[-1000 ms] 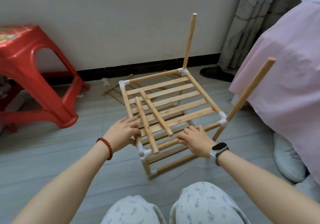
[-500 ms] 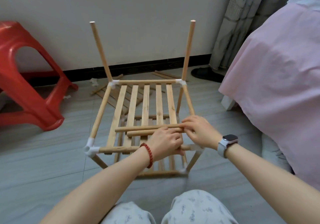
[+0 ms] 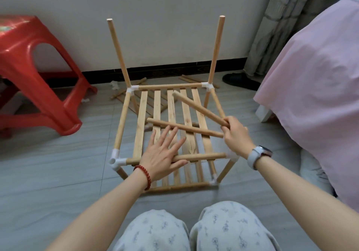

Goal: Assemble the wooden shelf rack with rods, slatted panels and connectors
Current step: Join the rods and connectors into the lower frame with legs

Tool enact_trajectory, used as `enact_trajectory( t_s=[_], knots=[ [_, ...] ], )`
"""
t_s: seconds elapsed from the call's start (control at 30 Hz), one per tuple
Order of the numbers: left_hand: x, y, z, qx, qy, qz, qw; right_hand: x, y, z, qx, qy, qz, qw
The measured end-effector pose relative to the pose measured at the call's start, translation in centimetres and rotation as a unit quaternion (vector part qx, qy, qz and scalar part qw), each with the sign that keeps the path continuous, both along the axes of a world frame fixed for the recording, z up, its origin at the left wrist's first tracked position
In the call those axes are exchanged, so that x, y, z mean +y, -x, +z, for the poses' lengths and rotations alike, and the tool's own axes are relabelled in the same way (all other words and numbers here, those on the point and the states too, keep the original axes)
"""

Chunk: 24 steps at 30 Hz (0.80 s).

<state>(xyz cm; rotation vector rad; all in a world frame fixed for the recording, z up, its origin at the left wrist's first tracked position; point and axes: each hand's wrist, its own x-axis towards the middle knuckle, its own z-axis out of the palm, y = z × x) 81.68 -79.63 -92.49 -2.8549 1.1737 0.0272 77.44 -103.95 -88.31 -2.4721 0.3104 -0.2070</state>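
Note:
The partly built wooden rack [image 3: 121, 122] stands on the floor in front of my knees, its slatted panel [image 3: 143, 118] framed by rods in white corner connectors [image 3: 116, 160]. Two upright rods [image 3: 118, 50] rise from the far corners. My right hand [image 3: 236, 134] grips the near ends of two loose rods [image 3: 198, 108] that fan out over the slats. My left hand [image 3: 162, 154] lies flat with spread fingers on the panel and the front rail.
A red plastic stool [image 3: 38, 75] stands at the left by the wall. A bed with a pink cover [image 3: 314, 87] fills the right side. Spare rods and a slatted panel [image 3: 136, 95] lie on the floor behind the rack. A dark slipper [image 3: 240, 80] sits near the curtain.
The rack has stopped turning and stands square to me. My right hand has lifted the two loose rods by one end, and my left hand has let go and spread flat on the slats.

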Motion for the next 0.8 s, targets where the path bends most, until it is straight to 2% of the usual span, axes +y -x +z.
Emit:
enact_trajectory(
  t_s=[0.07,0.1,0.2,0.3,0.37,0.6,0.8],
  knots=[
    [-0.3,-0.2,-0.2,0.021,-0.009,0.005,1.000,-0.2,0.9,1.4,-0.073,-0.165,-0.037,0.983],
    [-0.5,-0.3,-0.2,0.029,-0.010,0.010,0.999,-0.4,1.4,2.0,-0.110,-0.218,-0.052,0.968],
    [-0.5,-0.5,-0.8,0.043,-0.004,0.021,0.999,-1.1,2.5,3.1,-0.182,-0.307,-0.099,0.929],
    [-0.4,-0.7,-1.2,0.045,0.007,0.021,0.999,-1.6,2.7,3.3,-0.236,-0.424,-0.152,0.861],
    [-0.5,-0.7,-1.1,0.054,0.008,0.021,0.998,-1.6,2.7,2.8,-0.243,-0.474,-0.170,0.829],
    [-1.6,-0.9,-0.6,0.083,0.001,0.037,0.996,-1.7,2.4,1.3,-0.266,-0.494,-0.175,0.809],
    [-4.0,-1.5,-0.4,0.100,0.005,0.062,0.993,-3.5,2.4,1.0,-0.317,-0.459,-0.181,0.810]
  ],
)
